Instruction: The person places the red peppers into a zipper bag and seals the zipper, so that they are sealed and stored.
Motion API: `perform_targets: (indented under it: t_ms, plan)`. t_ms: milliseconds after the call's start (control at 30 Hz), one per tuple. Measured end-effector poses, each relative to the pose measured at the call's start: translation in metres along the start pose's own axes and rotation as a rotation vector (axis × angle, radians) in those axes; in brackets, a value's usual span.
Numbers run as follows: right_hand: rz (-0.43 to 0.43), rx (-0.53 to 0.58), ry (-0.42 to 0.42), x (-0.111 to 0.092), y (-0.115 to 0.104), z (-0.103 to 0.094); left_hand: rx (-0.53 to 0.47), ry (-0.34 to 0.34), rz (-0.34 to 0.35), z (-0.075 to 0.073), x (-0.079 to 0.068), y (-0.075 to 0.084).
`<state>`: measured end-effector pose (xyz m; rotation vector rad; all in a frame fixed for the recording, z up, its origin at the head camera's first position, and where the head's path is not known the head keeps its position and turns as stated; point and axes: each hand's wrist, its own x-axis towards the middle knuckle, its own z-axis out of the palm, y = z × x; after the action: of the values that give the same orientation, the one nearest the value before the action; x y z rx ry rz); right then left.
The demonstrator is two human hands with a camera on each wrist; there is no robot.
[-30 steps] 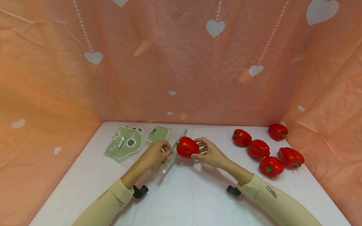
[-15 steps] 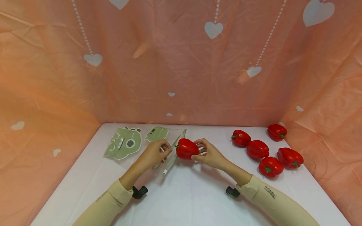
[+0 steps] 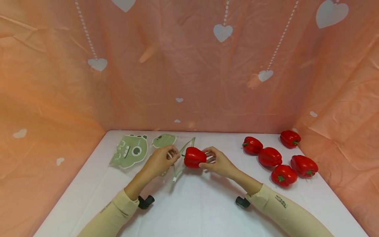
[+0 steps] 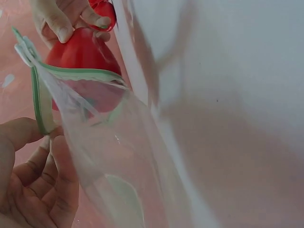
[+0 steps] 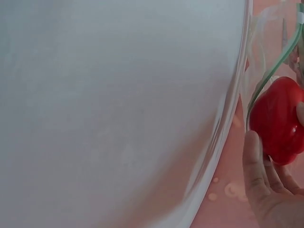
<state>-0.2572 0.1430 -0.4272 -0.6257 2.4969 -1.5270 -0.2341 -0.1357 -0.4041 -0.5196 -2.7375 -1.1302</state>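
Observation:
My left hand (image 3: pixel 162 160) pinches the green-edged rim of a clear zip bag (image 4: pixel 137 152) between thumb and fingers, and the bag's mouth gapes toward the right. A red bell pepper (image 3: pixel 194 157) with a green stem is gripped by my right hand (image 3: pixel 218 162), thumb on the near side and fingers behind. In the left wrist view the pepper's stem end shows through the clear plastic, just inside the mouth, while its blunt end stays outside. A green cartoon print (image 3: pixel 164 141) decorates the bag, partly covered by my left hand.
Another clear bag with a green one-eyed monster print (image 3: pixel 134 150) lies flat on the left of the white table (image 3: pixel 204 210). Several red bell peppers (image 3: pixel 270 156) are grouped at the right. An orange curtain with white hearts (image 3: pixel 222 32) encloses the back and sides.
The pepper in my right hand has shifted slightly left, into the bag's mouth, which has spread wider. My left hand has barely moved.

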Motion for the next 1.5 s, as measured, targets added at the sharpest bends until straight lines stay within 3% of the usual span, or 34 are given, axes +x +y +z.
perform_targets:
  t_ms: [467,833,1067,1500]
  plan:
    - [-0.006,0.019,0.008,0.012,-0.003,0.013,0.008,0.000,0.039,-0.008,-0.002,0.003]
    - [0.018,0.107,0.019,0.022,-0.009,0.022,-0.015,-0.009,0.051,-0.008,-0.001,0.003]
    - [0.023,0.066,0.046,0.027,-0.011,0.026,-0.016,-0.019,0.054,-0.007,-0.002,0.003]
    - [0.066,0.089,0.063,0.030,-0.016,0.029,-0.013,-0.013,0.082,-0.009,-0.003,0.007]
